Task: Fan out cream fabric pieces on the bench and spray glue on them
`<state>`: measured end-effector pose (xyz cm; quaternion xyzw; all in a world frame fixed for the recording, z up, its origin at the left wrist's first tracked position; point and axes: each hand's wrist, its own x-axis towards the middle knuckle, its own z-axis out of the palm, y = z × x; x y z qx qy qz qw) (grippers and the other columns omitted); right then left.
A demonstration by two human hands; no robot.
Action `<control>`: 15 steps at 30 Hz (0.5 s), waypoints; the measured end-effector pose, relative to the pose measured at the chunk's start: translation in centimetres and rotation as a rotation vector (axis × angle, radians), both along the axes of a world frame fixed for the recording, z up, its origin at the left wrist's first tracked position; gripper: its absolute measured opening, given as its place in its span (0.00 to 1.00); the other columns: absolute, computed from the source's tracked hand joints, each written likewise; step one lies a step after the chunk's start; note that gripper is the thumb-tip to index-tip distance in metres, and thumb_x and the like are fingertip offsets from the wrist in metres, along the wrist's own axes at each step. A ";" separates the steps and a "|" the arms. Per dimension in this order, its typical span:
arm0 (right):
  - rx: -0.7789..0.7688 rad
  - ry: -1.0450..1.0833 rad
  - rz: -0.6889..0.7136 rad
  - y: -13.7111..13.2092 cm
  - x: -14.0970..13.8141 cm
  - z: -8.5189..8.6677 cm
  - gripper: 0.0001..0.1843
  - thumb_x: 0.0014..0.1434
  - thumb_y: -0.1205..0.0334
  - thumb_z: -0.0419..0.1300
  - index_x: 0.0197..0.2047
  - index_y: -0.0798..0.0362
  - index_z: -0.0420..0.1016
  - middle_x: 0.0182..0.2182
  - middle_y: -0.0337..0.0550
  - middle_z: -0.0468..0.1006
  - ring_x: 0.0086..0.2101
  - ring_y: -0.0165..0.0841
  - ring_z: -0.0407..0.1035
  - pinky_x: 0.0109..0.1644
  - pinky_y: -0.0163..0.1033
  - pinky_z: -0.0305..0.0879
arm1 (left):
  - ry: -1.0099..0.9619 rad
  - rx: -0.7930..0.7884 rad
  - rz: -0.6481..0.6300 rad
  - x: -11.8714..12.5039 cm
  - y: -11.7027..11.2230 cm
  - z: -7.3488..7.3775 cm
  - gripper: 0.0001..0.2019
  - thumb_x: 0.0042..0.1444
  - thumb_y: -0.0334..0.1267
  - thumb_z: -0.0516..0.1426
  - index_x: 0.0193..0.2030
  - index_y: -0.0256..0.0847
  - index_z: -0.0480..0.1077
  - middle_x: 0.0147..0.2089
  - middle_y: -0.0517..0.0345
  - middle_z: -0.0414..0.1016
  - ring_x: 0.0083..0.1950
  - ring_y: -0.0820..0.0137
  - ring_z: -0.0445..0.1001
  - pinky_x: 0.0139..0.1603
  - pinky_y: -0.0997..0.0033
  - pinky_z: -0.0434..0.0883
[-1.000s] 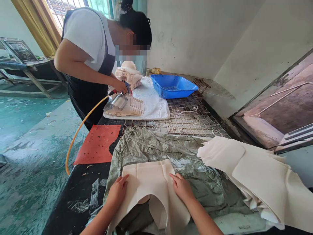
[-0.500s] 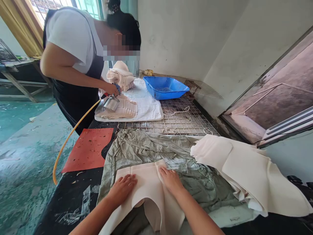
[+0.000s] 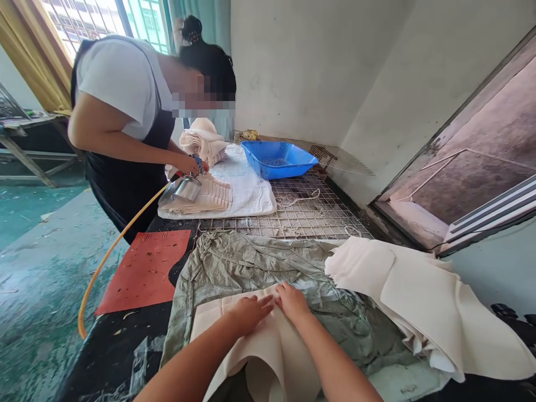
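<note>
The left hand (image 3: pixel 249 312) and right hand (image 3: pixel 293 301) lie flat, palms down, fingertips meeting, on a cream cut piece (image 3: pixel 209 321) at lower centre, spread over a grey-green cloth (image 3: pixel 251 262) on the counter (image 3: pixel 125 346). That one piece appears laid out and half smoothed. A pile of like pieces (image 3: pixel 419 301) at right looks untouched.

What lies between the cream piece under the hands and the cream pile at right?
Only wrinkled grey-green cloth, which the cream piece rests on; head view.

A blue tub (image 3: pixel 288 167) sits on the wire grid (image 3: pixel 310 218) — red sheet (image 3: pixel 144 271) nearer.
</note>
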<state>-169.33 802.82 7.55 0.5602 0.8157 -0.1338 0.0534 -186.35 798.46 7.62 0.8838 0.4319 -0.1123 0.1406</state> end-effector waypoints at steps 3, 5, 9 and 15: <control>-0.018 0.010 -0.073 1.0 0.6 -0.4 0.06 0.56 0.65 0.57 0.37 0.51 0.75 0.39 0.44 0.76 0.39 0.35 0.71 0.36 0.33 0.60 | 0.015 -0.010 -0.016 1.0 0.6 -1.3 0.28 0.54 0.30 0.51 0.62 0.46 0.57 0.65 0.53 0.58 0.54 0.58 0.66 0.40 0.63 0.69; -0.033 0.017 -0.121 1.7 1.1 -0.8 0.07 0.57 0.64 0.56 0.34 0.51 0.75 0.37 0.42 0.76 0.37 0.33 0.71 0.33 0.33 0.59 | 0.030 -0.011 -0.003 1.2 0.7 -2.0 0.26 0.55 0.30 0.50 0.62 0.45 0.57 0.65 0.53 0.58 0.57 0.55 0.64 0.41 0.61 0.68; -0.008 0.028 -0.198 1.7 0.9 -1.4 0.08 0.59 0.60 0.56 0.35 0.52 0.75 0.38 0.43 0.76 0.37 0.34 0.71 0.32 0.34 0.59 | 0.044 -0.001 -0.007 1.2 0.9 -2.2 0.25 0.56 0.30 0.48 0.62 0.45 0.58 0.67 0.55 0.55 0.59 0.53 0.63 0.43 0.57 0.69; 0.148 0.010 -0.264 2.5 1.7 0.0 0.08 0.60 0.65 0.53 0.40 0.49 0.73 0.40 0.41 0.75 0.42 0.32 0.69 0.40 0.33 0.61 | 0.026 0.063 -0.042 1.1 2.2 -1.6 0.26 0.53 0.24 0.48 0.60 0.42 0.62 0.64 0.48 0.60 0.56 0.52 0.67 0.46 0.52 0.70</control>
